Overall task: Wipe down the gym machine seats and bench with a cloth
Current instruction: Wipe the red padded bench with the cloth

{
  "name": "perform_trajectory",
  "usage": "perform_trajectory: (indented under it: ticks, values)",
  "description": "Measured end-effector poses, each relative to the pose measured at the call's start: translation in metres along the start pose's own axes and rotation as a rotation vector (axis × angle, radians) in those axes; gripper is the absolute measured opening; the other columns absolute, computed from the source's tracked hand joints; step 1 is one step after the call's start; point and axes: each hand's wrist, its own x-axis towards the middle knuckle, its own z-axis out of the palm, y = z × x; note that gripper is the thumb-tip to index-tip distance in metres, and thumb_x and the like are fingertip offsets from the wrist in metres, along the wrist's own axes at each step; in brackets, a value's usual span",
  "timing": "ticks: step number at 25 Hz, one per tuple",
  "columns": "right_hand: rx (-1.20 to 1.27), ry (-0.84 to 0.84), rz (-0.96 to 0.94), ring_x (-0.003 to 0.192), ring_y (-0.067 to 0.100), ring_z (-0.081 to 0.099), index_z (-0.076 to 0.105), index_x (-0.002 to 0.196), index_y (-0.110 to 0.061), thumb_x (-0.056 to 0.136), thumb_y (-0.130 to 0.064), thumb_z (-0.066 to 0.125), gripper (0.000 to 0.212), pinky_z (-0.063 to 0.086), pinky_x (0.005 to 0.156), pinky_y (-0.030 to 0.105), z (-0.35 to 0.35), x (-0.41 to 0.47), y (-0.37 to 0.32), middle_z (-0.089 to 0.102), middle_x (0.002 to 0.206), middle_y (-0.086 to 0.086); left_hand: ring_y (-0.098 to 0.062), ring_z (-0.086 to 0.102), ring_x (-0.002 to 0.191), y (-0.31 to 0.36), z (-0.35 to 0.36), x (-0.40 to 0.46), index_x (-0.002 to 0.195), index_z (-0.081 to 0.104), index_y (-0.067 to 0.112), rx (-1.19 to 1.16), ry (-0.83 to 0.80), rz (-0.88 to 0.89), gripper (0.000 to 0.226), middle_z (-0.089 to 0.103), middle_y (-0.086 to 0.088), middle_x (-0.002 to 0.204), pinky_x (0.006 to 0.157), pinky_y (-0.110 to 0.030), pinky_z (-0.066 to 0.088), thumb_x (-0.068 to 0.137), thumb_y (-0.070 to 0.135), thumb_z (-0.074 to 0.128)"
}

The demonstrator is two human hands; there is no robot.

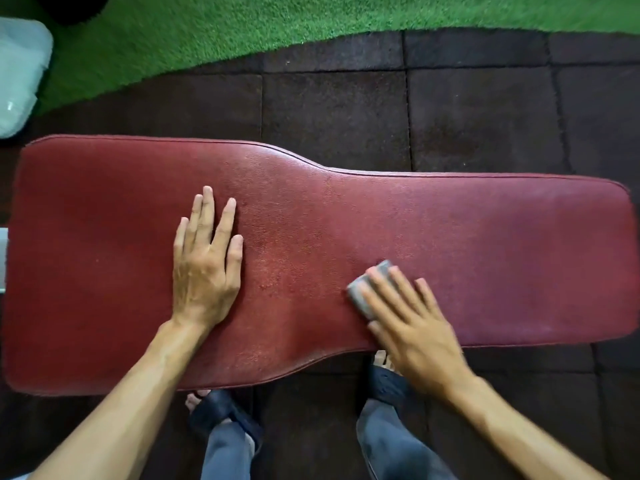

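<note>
A long dark red padded bench (485,258) stretches across the view, wide at the left and narrower at the right. My left hand (204,268) lies flat on the pad left of centre, fingers spread, holding nothing. My right hand (412,320) presses a small folded grey cloth (363,296) against the pad near its front edge, right of centre. Most of the cloth is hidden under my fingers; only its left and top edges show. The hand and cloth look slightly blurred.
Dark rubber floor tiles (485,116) surround the bench. Green artificial turf (207,36) runs along the far side. A pale plastic container (17,77) stands at the far left. My feet in dark sandals (221,414) stand just below the bench's front edge.
</note>
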Motion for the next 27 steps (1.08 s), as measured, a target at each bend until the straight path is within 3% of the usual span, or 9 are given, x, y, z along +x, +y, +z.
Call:
perform_trajectory:
  ticks: [3, 6, 7, 10, 13, 17, 20, 24, 27]
  values:
    - [0.038, 0.098, 0.363, 0.154, 0.025, 0.006, 0.013, 0.156, -0.028, 0.101, -0.039, 0.021, 0.057, 0.021, 0.119, 0.058, -0.005, 0.074, 0.029, 0.013, 0.166, 0.000, -0.021, 0.011, 0.154, -0.028, -0.014, -0.008, 0.153, 0.033, 0.016, 0.000, 0.026, -0.061, 0.053, 0.014, -0.010, 0.165, 0.124, -0.044, 0.011, 0.102, 0.028, 0.034]
    - [0.113, 0.212, 0.508, 0.153, 0.028, 0.012, 0.020, 0.155, -0.027, 0.099, -0.040, 0.020, 0.057, 0.021, 0.119, 0.055, -0.007, 0.176, -0.042, 0.019, 0.165, 0.003, -0.021, 0.011, 0.154, -0.064, -0.030, -0.016, 0.153, 0.033, 0.015, 0.028, 0.024, -0.092, 0.053, 0.015, -0.011, 0.165, 0.123, -0.045, 0.011, 0.102, 0.029, 0.033]
    - [0.123, 0.218, 0.440, 0.153, 0.027, 0.011, 0.022, 0.155, -0.027, 0.100, -0.039, 0.022, 0.056, 0.021, 0.119, 0.053, -0.003, 0.183, -0.081, 0.019, 0.165, 0.002, -0.022, 0.011, 0.154, -0.074, -0.033, -0.017, 0.153, 0.032, 0.015, 0.038, 0.015, -0.083, 0.053, 0.015, -0.011, 0.165, 0.123, -0.045, 0.011, 0.101, 0.028, 0.033]
    - [0.087, 0.051, -0.036, 0.154, 0.022, 0.002, 0.019, 0.156, -0.026, 0.104, -0.036, 0.030, 0.054, 0.017, 0.122, 0.046, 0.017, 0.103, -0.170, 0.013, 0.166, -0.002, -0.022, 0.011, 0.154, -0.097, -0.044, -0.018, 0.154, 0.031, 0.018, 0.070, -0.013, -0.028, 0.054, 0.014, -0.010, 0.166, 0.123, -0.045, 0.011, 0.101, 0.029, 0.034]
    - [0.006, -0.022, -0.165, 0.153, 0.017, 0.008, 0.021, 0.155, -0.031, 0.103, -0.040, 0.034, 0.054, 0.026, 0.117, 0.049, 0.014, 0.020, -0.142, 0.018, 0.164, -0.006, -0.022, 0.012, 0.154, -0.121, -0.056, -0.016, 0.154, 0.032, 0.020, 0.104, -0.028, 0.000, 0.055, 0.014, -0.009, 0.166, 0.123, -0.047, 0.011, 0.100, 0.032, 0.036]
    - [0.025, 0.126, 0.270, 0.153, 0.023, 0.008, 0.020, 0.155, -0.027, 0.102, -0.040, 0.024, 0.056, 0.018, 0.120, 0.055, 0.004, 0.130, -0.083, 0.016, 0.165, 0.000, -0.024, 0.014, 0.153, -0.152, -0.070, -0.018, 0.153, 0.033, 0.020, 0.141, -0.016, -0.005, 0.055, 0.016, -0.009, 0.165, 0.123, -0.049, 0.012, 0.100, 0.033, 0.037]
    - [0.091, 0.216, 0.418, 0.152, 0.029, 0.013, 0.023, 0.155, -0.021, 0.099, -0.040, 0.021, 0.059, 0.018, 0.121, 0.053, -0.004, 0.241, -0.133, 0.020, 0.164, 0.005, -0.023, 0.014, 0.154, -0.165, -0.074, -0.019, 0.153, 0.032, 0.021, 0.153, -0.014, 0.006, 0.055, 0.016, -0.009, 0.165, 0.123, -0.048, 0.011, 0.100, 0.034, 0.037]
    - [0.053, 0.019, -0.078, 0.154, 0.022, 0.002, 0.018, 0.156, -0.024, 0.103, -0.036, 0.031, 0.055, 0.017, 0.122, 0.048, 0.022, 0.149, -0.243, 0.012, 0.166, -0.002, -0.021, 0.014, 0.154, -0.184, -0.084, -0.021, 0.154, 0.032, 0.023, 0.159, -0.022, 0.016, 0.055, 0.016, -0.006, 0.165, 0.122, -0.048, 0.011, 0.100, 0.034, 0.037]
    - [-0.033, -0.076, -0.285, 0.153, 0.018, 0.008, 0.018, 0.156, -0.029, 0.104, -0.040, 0.031, 0.054, 0.022, 0.120, 0.047, 0.013, 0.076, -0.217, 0.016, 0.165, -0.005, -0.020, 0.014, 0.154, -0.189, -0.084, -0.022, 0.153, 0.033, 0.022, 0.133, -0.020, 0.024, 0.054, 0.016, -0.005, 0.165, 0.123, -0.048, 0.010, 0.100, 0.032, 0.038]
